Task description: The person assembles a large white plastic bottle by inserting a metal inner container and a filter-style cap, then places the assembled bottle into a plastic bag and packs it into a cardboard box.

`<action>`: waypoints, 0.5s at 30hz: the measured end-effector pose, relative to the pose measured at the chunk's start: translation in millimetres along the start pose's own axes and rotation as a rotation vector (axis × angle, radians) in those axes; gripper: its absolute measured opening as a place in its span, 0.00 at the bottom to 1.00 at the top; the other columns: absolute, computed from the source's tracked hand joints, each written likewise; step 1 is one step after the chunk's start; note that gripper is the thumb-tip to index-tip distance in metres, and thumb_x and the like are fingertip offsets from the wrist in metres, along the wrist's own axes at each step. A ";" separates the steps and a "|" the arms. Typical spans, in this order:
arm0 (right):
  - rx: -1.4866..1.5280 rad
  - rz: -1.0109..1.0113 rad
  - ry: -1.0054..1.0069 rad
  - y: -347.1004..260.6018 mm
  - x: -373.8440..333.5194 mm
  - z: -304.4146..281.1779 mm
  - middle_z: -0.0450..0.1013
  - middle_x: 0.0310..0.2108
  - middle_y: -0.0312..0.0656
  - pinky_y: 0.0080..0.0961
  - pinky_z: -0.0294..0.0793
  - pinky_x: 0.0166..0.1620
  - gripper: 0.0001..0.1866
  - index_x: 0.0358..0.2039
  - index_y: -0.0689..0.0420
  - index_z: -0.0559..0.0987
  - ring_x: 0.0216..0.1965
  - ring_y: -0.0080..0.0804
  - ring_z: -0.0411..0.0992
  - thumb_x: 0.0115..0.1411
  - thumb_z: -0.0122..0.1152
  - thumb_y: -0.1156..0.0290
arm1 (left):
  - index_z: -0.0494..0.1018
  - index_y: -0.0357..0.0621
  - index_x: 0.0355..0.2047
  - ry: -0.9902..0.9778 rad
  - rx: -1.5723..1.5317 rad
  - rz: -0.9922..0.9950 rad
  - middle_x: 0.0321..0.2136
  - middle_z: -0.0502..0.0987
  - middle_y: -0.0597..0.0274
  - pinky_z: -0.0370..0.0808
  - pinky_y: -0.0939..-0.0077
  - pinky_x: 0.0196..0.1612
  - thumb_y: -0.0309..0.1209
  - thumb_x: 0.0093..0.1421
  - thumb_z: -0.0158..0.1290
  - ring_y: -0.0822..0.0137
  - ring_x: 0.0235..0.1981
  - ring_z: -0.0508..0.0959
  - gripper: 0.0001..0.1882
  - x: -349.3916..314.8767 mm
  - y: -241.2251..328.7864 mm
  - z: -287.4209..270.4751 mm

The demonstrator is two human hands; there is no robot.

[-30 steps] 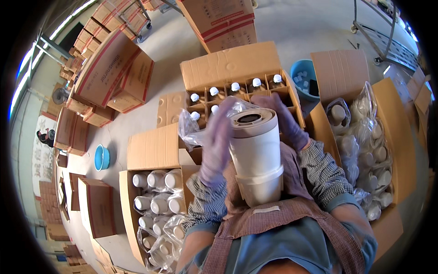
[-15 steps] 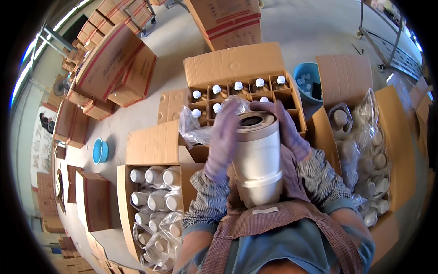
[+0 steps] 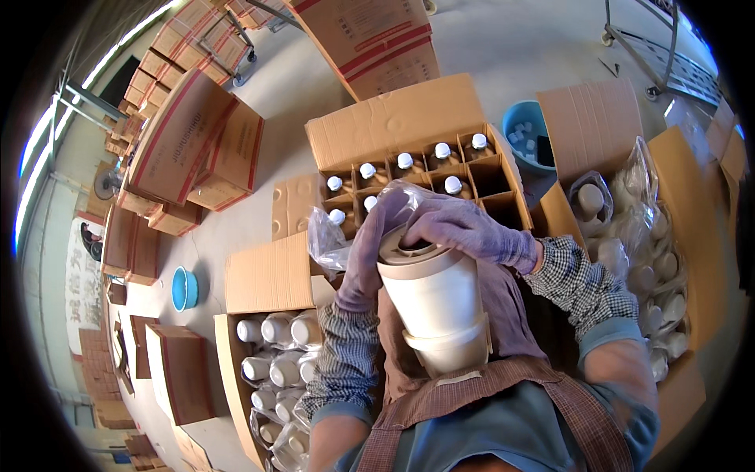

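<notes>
A white canister [image 3: 436, 303] with a beige ring-shaped top [image 3: 391, 253] rests against my lap, tilted slightly left. Its top has a dark round opening. My gloved left hand [image 3: 363, 259] presses along the left of the rim, fingers pointing up. Over the top lies my gloved right hand [image 3: 476, 232], its fingertips curled at the opening and partly hiding it. Clear plastic film [image 3: 405, 193] shows behind the fingers; whether a hand holds it I cannot tell. Just beyond stands a divided carton [image 3: 393, 110] of dark bottles with white caps [image 3: 405, 161].
At the left an open carton [image 3: 267, 279] holds several bagged white canisters [image 3: 275, 330]. Another carton [image 3: 680, 181] of wrapped canisters stands at the right. A blue tub [image 3: 528, 114] with white pieces sits at the back right, a blue basin [image 3: 185, 288] at the left. Closed cartons [image 3: 244, 149] stand behind.
My right hand has moved from the rim's right side onto the top, fingers at the opening. The canister has shifted a little left and tilted. My left hand has moved slightly left.
</notes>
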State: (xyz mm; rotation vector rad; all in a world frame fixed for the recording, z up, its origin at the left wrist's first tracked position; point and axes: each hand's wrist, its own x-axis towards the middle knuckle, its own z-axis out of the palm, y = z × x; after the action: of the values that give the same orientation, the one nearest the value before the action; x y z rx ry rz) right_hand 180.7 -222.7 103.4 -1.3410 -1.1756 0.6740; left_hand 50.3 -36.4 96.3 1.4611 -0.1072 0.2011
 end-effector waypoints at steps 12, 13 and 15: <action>-0.413 0.146 -0.609 -31.8 55.3 -53.6 0.79 0.43 0.51 0.34 0.74 0.53 0.17 0.49 0.63 0.81 0.47 0.41 0.77 0.63 0.58 0.68 | 0.70 0.30 0.53 0.158 0.131 -0.781 0.36 0.79 0.49 0.79 0.64 0.38 0.71 0.63 0.40 0.57 0.31 0.80 0.48 93.3 -81.0 -65.9; -0.503 0.265 -0.626 -36.9 59.7 -51.5 0.79 0.42 0.51 0.34 0.75 0.51 0.17 0.48 0.63 0.81 0.45 0.41 0.78 0.63 0.59 0.66 | 0.72 0.34 0.51 0.142 0.254 -0.841 0.32 0.80 0.51 0.80 0.65 0.33 0.72 0.61 0.41 0.58 0.26 0.80 0.47 102.5 -88.9 -64.2; -0.697 0.482 -0.675 -57.4 74.9 -41.8 0.80 0.40 0.51 0.35 0.76 0.48 0.18 0.46 0.63 0.81 0.42 0.40 0.78 0.62 0.61 0.63 | 0.78 0.45 0.48 0.143 0.557 -0.772 0.27 0.81 0.50 0.79 0.64 0.30 0.73 0.61 0.40 0.61 0.25 0.82 0.43 120.8 -150.3 -79.9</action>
State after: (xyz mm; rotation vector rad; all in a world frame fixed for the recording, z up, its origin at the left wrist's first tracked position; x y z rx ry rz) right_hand 229.5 -180.2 183.9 -2.1143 -1.7384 1.1897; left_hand 194.7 36.9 -35.5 1.9224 0.6712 -0.3231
